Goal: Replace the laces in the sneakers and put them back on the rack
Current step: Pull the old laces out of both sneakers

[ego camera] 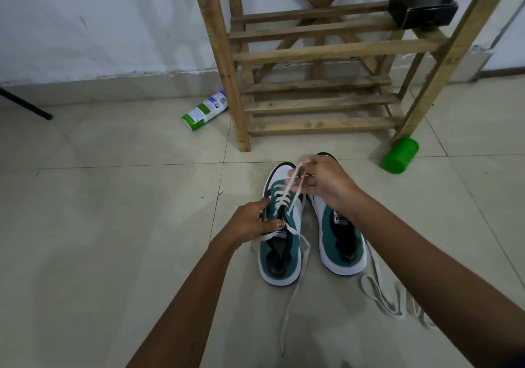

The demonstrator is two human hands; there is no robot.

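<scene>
A wooden rack [312, 52] fills the upper middle of the frame; its top is cut off by the edge. A black box [420, 7] sits on one of its slats at upper right. On the tiled floor [113, 211], in the lower middle, stand two green and white sneakers side by side. The left sneaker [279, 237] is partly laced with a white lace [295, 254], whose free end trails toward the bottom. The right sneaker [341, 239] has its toe hidden behind the right hand [324, 180], whose grip pinches the lace end above the toes; this end is blurred. The left hand [252, 220] grips the left sneaker's side, fingers curled. A second lace [380, 296] lies loose at lower right, partly hidden by the right forearm. A green cup [399, 156] and a bottle [204, 110] lie near the rack legs.
</scene>
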